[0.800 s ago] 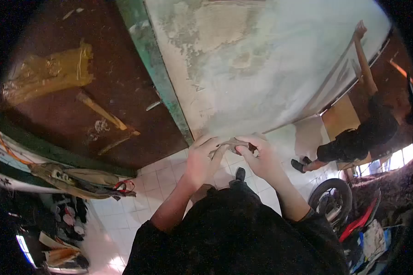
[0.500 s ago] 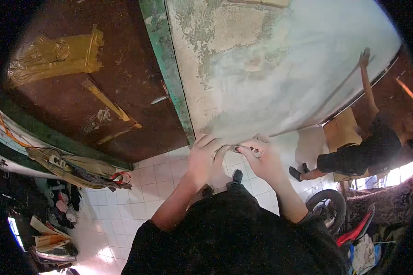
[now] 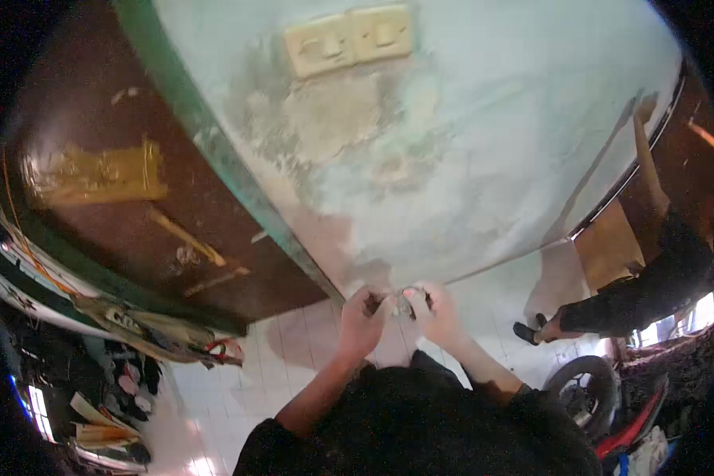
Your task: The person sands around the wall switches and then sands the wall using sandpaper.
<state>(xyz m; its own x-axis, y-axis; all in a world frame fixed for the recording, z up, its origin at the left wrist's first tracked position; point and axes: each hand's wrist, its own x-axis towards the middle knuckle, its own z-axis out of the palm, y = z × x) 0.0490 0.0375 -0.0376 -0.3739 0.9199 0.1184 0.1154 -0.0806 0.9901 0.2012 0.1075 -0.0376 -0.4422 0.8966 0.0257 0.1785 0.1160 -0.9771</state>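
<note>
My left hand [image 3: 362, 321] is closed, its fingers curled in front of my body near the foot of the wall. Close to its right, my right hand [image 3: 435, 315] is closed too, thumb against the fingers. Between the two hands, a small greyish crumpled piece [image 3: 403, 305] shows at the fingertips; its shape is blurred. The right fingers grip it, while what the left fingers hold is hidden. Behind them rises a pale wall [image 3: 468, 190] with peeling, stained paint.
Two switch plates [image 3: 351, 38] are on the wall. A brown door [image 3: 206, 238] with tape stands left. At right, another person [image 3: 650, 278] reaches a hand to the wall. A wheel [image 3: 583, 397] stands lower right; cloth items [image 3: 127, 329] hang at left.
My hands have moved lower in view and their fingers have curled in more. The view has shifted, bringing the switch plates into sight. The other person's hand remains at the wall.
</note>
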